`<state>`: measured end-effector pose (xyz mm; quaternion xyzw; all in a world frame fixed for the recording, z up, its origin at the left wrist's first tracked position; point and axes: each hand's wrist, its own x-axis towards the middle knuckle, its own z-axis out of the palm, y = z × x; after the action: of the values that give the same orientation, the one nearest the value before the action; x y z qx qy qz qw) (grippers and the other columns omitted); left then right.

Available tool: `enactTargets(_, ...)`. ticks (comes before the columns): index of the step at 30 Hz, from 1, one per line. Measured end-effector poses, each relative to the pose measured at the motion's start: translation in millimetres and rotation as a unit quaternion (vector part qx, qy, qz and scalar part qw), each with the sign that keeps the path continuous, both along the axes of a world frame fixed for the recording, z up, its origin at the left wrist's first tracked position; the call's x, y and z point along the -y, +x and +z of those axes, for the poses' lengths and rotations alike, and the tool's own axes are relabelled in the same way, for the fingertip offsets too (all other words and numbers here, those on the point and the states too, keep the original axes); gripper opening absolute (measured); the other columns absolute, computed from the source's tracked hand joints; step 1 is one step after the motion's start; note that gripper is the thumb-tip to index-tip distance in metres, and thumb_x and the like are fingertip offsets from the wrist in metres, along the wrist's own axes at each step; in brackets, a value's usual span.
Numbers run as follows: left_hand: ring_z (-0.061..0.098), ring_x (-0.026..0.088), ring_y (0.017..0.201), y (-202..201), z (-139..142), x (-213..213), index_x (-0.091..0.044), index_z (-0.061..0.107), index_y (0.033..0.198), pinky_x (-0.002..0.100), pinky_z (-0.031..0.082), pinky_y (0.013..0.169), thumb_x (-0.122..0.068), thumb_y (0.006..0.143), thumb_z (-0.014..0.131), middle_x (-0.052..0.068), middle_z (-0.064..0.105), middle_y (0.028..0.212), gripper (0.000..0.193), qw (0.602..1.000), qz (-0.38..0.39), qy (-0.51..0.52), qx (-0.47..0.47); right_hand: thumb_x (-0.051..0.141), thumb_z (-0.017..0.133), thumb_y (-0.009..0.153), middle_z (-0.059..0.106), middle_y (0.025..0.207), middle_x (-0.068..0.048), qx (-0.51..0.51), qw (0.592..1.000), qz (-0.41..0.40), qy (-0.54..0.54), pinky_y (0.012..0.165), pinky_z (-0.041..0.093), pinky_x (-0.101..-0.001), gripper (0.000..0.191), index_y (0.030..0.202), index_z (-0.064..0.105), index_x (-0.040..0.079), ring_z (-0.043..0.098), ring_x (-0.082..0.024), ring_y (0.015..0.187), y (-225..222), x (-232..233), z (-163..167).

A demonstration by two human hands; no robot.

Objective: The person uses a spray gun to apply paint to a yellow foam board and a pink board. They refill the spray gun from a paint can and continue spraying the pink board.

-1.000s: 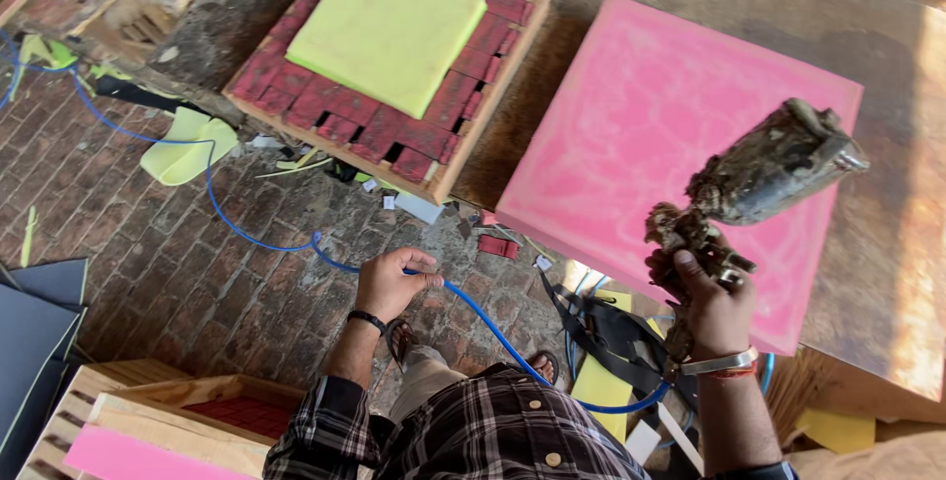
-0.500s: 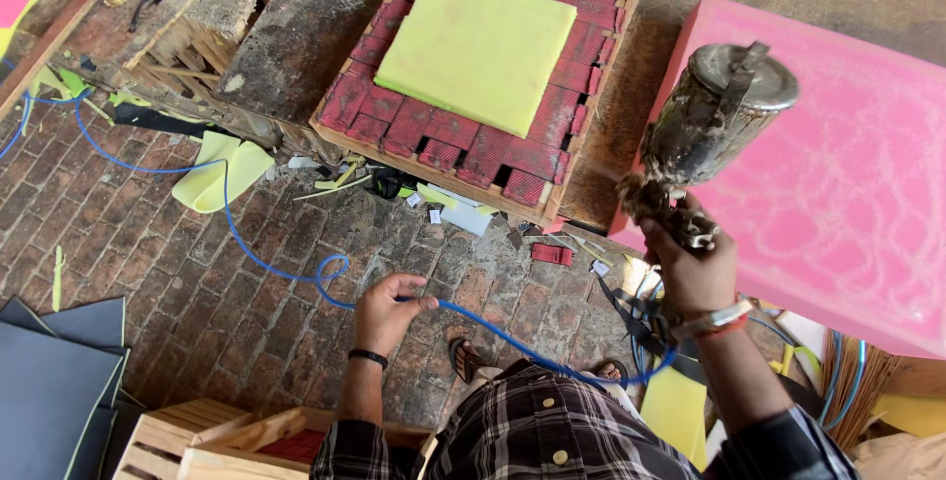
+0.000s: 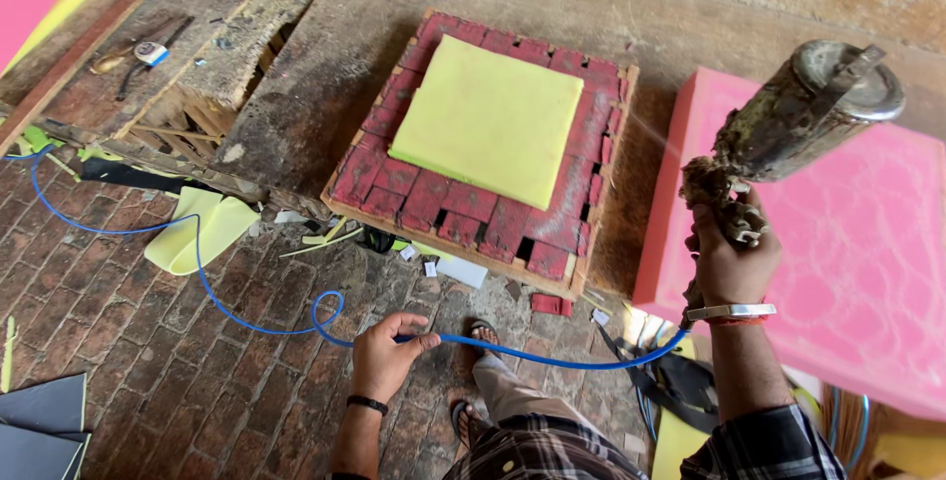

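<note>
Hose management is proceeding: left hand [image 3: 382, 354] is pinching thin blue air hose [image 3: 246, 317] over brick floor [image 3: 118, 322]; right hand [image 3: 727, 258], closed around grimy metal spray gun [image 3: 793, 115], is aiming toward yellow foam square [image 3: 490, 117]. Best practice: keep slack clear.

Brick floor [image 3: 148, 342] at lower left carries a blue hose [image 3: 227, 312], yellow foam scraps [image 3: 192, 234], perhaps dark sheets [image 3: 39, 421]
</note>
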<state>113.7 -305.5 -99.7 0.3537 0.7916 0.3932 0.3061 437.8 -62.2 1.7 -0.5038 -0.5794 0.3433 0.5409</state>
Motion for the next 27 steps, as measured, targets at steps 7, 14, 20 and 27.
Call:
enactTargets(7,0.079,0.016,0.074,-60.1,3.1,-41.4,-0.012,0.079,0.100,0.032,0.058,0.062,-0.029,0.068,0.091,0.006,0.082,0.079,0.038,1.000,0.020,-0.014,-0.001,0.000,0.068,0.099,0.071,0.097,-0.002,-0.054,0.996,0.063,0.017,0.061,0.049,-0.0216,0.035,0.134,0.065,0.000,0.062,-0.006,0.070,-68.2,-74.7,-9.0)
enactTargets(14,0.077,0.015,0.074,-121.5,5.5,-53.1,-0.012,0.079,0.100,0.031,0.058,0.066,-0.029,0.068,0.092,0.006,0.081,0.078,0.038,0.996,0.089,-0.031,-0.001,0.002,0.071,0.099,0.070,0.091,-0.002,-0.080,0.987,0.130,-0.040,0.058,0.051,-0.0227,0.026,0.124,0.067,-0.002,0.062,-0.009,0.066,-166.4,-141.9,-16.4)
enactTargets(20,0.076,0.016,0.074,-163.6,5.1,-47.2,-0.010,0.078,0.099,0.032,0.058,0.066,-0.027,0.065,0.094,0.006,0.080,0.079,0.041,0.986,0.164,-0.016,0.003,0.003,0.073,0.098,0.071,0.089,-0.004,-0.068,0.978,0.185,-0.064,0.059,0.054,-0.0246,0.026,0.122,0.067,-0.004,0.065,-0.010,0.067,-252.0,-164.4,-15.5)
enactTargets(27,0.078,0.015,0.080,-223.2,1.7,-13.0,-0.012,0.080,0.100,0.031,0.060,0.067,-0.028,0.064,0.094,0.005,0.082,0.087,0.041,0.992,0.126,0.003,-0.013,0.004,0.071,0.094,0.073,0.097,-0.006,-0.012,0.950,0.249,-0.187,0.061,0.056,-0.0273,0.044,0.137,0.064,-0.001,0.066,-0.012,0.071,-305.1,-84.9,-38.3)
